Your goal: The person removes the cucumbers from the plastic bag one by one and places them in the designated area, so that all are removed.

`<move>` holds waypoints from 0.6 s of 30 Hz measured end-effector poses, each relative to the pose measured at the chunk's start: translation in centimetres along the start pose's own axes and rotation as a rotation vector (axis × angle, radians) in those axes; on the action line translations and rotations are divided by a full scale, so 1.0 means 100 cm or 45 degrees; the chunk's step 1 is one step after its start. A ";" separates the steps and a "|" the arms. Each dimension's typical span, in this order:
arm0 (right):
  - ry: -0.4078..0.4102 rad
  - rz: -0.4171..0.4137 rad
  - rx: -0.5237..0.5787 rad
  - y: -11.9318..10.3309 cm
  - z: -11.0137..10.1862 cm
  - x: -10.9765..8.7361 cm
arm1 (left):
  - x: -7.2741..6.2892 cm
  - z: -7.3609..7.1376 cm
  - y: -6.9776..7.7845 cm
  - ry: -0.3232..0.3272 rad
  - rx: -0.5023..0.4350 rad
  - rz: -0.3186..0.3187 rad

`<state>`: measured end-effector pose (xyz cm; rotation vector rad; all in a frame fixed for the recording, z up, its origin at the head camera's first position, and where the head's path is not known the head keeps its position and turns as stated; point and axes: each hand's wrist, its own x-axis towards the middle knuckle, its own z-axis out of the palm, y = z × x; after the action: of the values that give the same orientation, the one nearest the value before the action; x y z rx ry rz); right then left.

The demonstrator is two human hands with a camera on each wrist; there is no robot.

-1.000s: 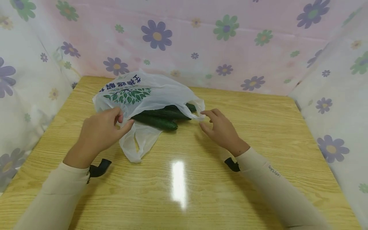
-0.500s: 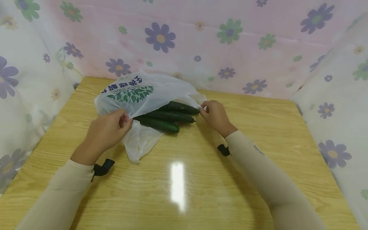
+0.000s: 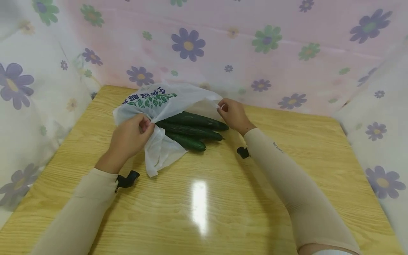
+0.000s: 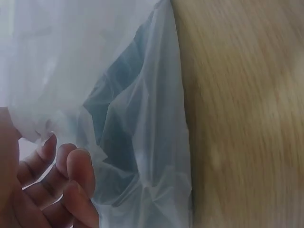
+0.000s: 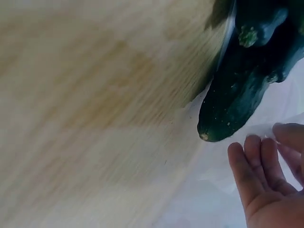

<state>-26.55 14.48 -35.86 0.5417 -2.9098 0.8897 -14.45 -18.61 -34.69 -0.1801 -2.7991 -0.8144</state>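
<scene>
A white plastic carrier bag (image 3: 188, 94), printed with green leaves and dark characters, lies on its side at the table's far left. Several dark green cucumbers (image 3: 194, 131) poke out of its mouth, their inner ends hidden by the plastic. My left hand (image 3: 129, 138) pinches the bag's edge at the near side of the opening. At the far side, my right hand (image 3: 234, 114) pinches the upper rim and holds it raised above the cucumbers. In the right wrist view, a cucumber (image 5: 232, 99) ends close to that hand's fingers (image 5: 244, 171). Bag film (image 4: 156, 137) fills the middle of the left wrist view.
A wooden table (image 3: 271, 198) lies under everything, with a bright light reflection near its middle. Flower-patterned cloth (image 3: 216, 46) hangs behind it and along both sides. A loose bag flap (image 3: 164, 154) spreads toward the front. Black wrist mounts (image 3: 127, 179) stick out by the sleeves.
My right hand has taken hold of the bag's rim and moved up and back with it. The opening is wider and more of the cucumbers shows. My left hand now pinches the near edge.
</scene>
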 end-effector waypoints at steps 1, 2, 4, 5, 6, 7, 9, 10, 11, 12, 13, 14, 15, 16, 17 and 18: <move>-0.026 0.004 0.010 0.000 0.001 0.004 | 0.001 0.001 0.000 -0.001 -0.005 -0.003; -0.060 0.009 0.021 -0.001 0.001 0.007 | 0.001 0.002 0.001 -0.002 -0.011 0.000; -0.132 0.014 0.038 0.000 0.003 0.015 | 0.002 0.003 0.002 -0.001 -0.020 0.015; -0.175 0.009 0.032 0.000 0.004 0.019 | 0.002 0.004 0.002 -0.002 -0.022 0.022; -0.221 0.008 0.022 0.001 0.004 0.022 | 0.002 0.005 0.002 -0.006 -0.027 0.025; -0.271 0.006 0.012 0.001 0.005 0.025 | 0.003 0.006 0.002 -0.006 -0.031 0.029; -0.351 -0.011 -0.014 0.003 0.006 0.030 | 0.002 0.008 0.002 -0.016 -0.045 0.025; -0.392 -0.015 -0.022 0.003 0.006 0.031 | 0.003 0.009 0.001 -0.019 -0.051 0.023; -0.432 -0.019 -0.025 0.003 0.006 0.032 | 0.003 0.010 0.001 -0.019 -0.055 0.019; -0.468 -0.013 -0.020 0.004 0.006 0.032 | 0.003 0.011 0.001 -0.021 -0.059 0.015; -0.500 -0.013 -0.003 0.004 0.005 0.031 | 0.003 0.012 0.000 -0.020 -0.059 0.015; -0.522 -0.011 0.013 0.003 0.004 0.030 | 0.003 0.013 0.000 -0.023 -0.058 0.014; -0.539 0.002 0.039 0.004 0.003 0.028 | 0.003 0.014 -0.001 -0.026 -0.059 0.013; -0.554 0.014 0.065 0.004 0.003 0.026 | 0.003 0.015 -0.001 -0.030 -0.059 0.008; -0.555 0.025 0.090 0.004 0.002 0.022 | 0.003 0.016 -0.002 -0.040 -0.058 0.000; -0.547 0.034 0.113 0.004 0.001 0.019 | 0.003 0.016 -0.003 -0.050 -0.059 -0.010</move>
<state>-28.45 14.16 -35.84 0.7912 -3.2723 1.0224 -15.03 -17.94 -36.11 -0.1945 -2.8208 -0.8876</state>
